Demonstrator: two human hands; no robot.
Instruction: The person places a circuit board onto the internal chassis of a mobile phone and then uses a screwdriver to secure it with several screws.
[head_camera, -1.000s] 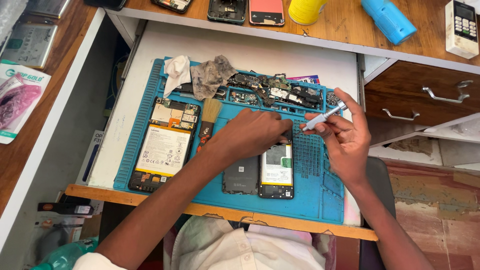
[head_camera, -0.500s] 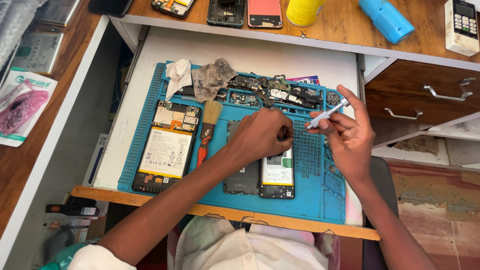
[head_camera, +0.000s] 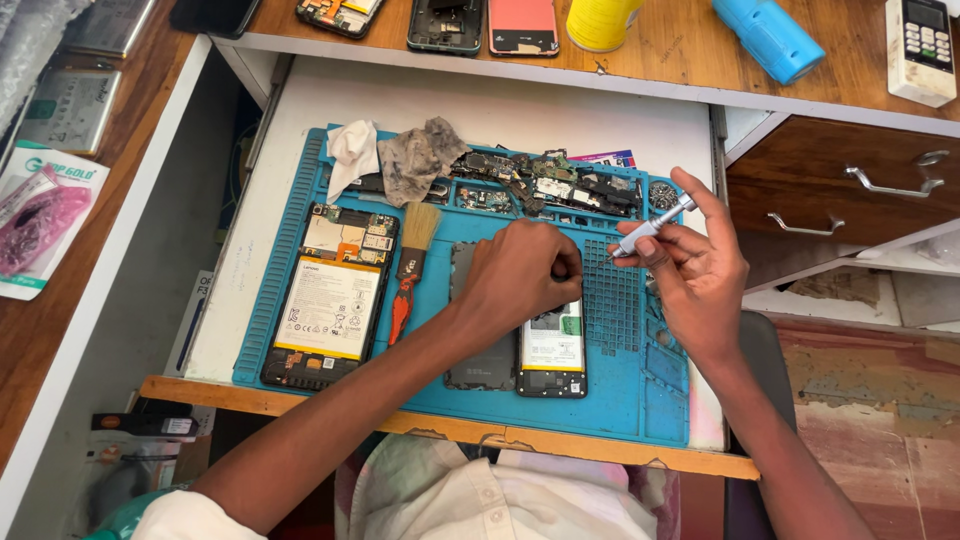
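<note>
The opened phone lies on the blue mat; my left hand has slid onto its top, grip pressed together, my right hand pinching the screwdriver.

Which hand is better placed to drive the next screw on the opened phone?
Right. The right hand already holds the screwdriver, tip beside the opened phone; the left hand is pressed down on the phone.

The left hand has crept up the opened phone toward the screwdriver.
</note>
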